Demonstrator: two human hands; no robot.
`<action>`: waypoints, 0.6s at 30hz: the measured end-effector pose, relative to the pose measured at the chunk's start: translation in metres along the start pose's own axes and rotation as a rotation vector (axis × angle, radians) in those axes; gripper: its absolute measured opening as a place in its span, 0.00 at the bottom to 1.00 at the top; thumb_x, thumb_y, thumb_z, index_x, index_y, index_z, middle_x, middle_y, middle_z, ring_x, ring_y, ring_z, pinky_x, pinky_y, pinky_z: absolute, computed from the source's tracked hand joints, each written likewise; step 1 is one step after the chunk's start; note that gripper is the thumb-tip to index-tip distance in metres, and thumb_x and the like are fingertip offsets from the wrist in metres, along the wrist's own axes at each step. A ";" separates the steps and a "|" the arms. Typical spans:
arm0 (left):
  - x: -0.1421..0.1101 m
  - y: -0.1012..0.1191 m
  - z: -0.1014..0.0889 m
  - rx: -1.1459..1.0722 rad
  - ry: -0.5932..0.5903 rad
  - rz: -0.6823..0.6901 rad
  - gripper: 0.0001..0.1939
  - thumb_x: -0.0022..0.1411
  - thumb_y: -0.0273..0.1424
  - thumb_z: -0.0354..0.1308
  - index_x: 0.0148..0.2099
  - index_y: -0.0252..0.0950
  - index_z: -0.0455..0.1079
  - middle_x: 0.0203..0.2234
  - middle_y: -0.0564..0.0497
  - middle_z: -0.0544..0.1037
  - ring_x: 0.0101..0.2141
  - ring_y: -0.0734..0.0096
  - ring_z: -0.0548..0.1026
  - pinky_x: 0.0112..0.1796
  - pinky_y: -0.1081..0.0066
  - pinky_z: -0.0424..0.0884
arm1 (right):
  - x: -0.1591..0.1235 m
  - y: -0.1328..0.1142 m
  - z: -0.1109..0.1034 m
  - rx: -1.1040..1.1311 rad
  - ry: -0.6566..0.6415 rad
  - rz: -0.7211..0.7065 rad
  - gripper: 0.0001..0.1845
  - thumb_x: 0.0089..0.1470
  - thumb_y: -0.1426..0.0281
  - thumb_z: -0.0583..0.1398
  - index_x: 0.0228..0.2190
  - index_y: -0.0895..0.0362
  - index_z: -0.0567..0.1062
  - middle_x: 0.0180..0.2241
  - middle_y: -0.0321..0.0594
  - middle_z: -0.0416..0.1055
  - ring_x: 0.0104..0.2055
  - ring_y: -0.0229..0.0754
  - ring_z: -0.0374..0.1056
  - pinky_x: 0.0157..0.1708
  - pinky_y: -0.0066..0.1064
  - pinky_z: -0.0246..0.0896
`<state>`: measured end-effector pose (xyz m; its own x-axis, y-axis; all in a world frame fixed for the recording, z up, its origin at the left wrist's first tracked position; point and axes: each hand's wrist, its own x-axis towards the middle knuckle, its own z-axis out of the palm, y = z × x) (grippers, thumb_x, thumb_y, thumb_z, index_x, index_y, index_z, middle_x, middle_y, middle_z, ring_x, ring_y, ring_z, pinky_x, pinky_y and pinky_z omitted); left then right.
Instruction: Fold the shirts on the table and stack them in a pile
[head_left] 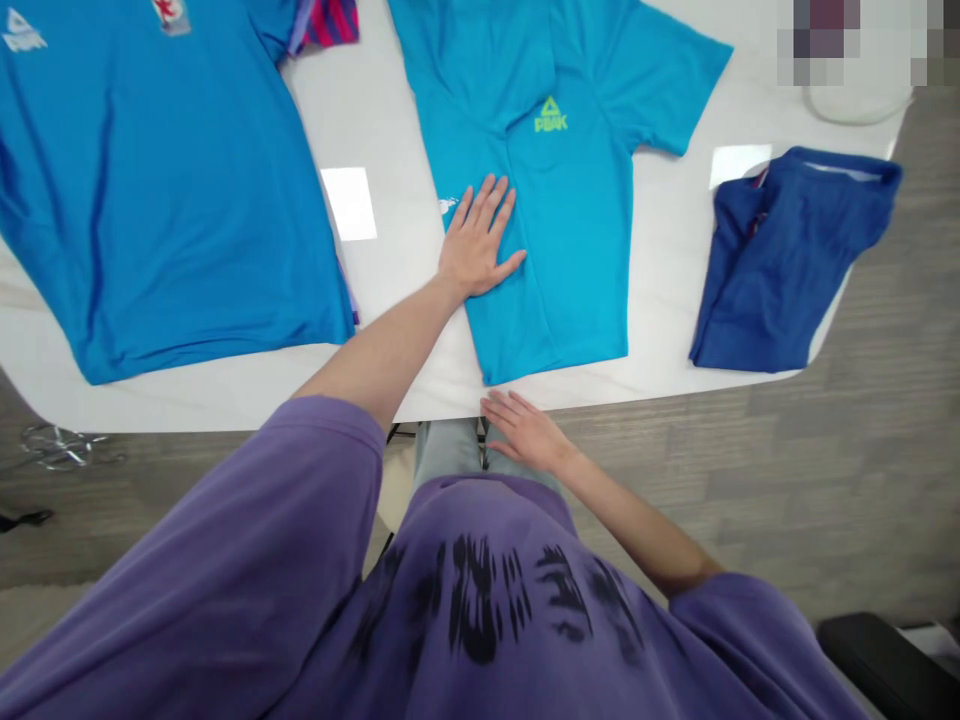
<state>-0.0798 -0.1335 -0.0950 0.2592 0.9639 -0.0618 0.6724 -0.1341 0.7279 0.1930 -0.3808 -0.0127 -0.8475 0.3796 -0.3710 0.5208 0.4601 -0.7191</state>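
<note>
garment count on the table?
3 for sure: blue shirt at left, turquoise shirt under the left hand, folded navy garment at right. Striped fabric by the blue shirt's sleeve may be a fourth, mostly hidden.

Glossy white table (379, 110) with three garments side by side — a blue shirt (202, 200), striped fabric (332, 22) peeking out; a partly folded turquoise shirt (577, 220); a folded dark-blue garment (787, 260).
</note>
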 end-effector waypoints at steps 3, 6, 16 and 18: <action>0.000 -0.008 0.003 -0.010 0.009 0.015 0.62 0.74 0.70 0.54 0.95 0.41 0.52 0.91 0.53 0.51 0.91 0.50 0.26 0.89 0.47 0.23 | -0.005 -0.007 -0.005 0.000 0.058 0.014 0.32 0.88 0.60 0.56 0.82 0.58 0.71 0.81 0.49 0.74 0.82 0.50 0.71 0.92 0.53 0.52; 0.003 -0.015 0.000 0.000 -0.010 0.034 0.61 0.73 0.69 0.55 0.95 0.41 0.54 0.91 0.54 0.52 0.91 0.53 0.26 0.89 0.49 0.24 | 0.042 0.008 -0.033 -0.070 0.278 0.170 0.39 0.88 0.56 0.53 0.87 0.59 0.60 0.87 0.52 0.62 0.91 0.55 0.55 0.94 0.62 0.39; 0.022 -0.034 -0.024 0.065 -0.057 0.136 0.57 0.75 0.67 0.57 0.93 0.41 0.60 0.90 0.51 0.57 0.91 0.51 0.29 0.89 0.51 0.27 | 0.113 0.064 -0.030 -0.189 0.360 0.329 0.72 0.74 0.31 0.62 0.90 0.67 0.42 0.92 0.63 0.35 0.95 0.69 0.29 0.92 0.73 0.27; 0.022 -0.032 -0.026 0.090 -0.066 0.160 0.56 0.79 0.65 0.53 0.93 0.35 0.59 0.90 0.46 0.56 0.91 0.49 0.30 0.88 0.47 0.26 | 0.104 0.059 -0.024 -0.200 0.379 0.322 0.72 0.74 0.29 0.60 0.90 0.66 0.44 0.92 0.62 0.38 0.95 0.68 0.32 0.93 0.72 0.28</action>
<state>-0.1139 -0.1018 -0.1015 0.4106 0.9118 0.0024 0.6779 -0.3070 0.6680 0.1382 -0.2950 -0.0802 -0.5643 0.7732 -0.2893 0.7893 0.4025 -0.4637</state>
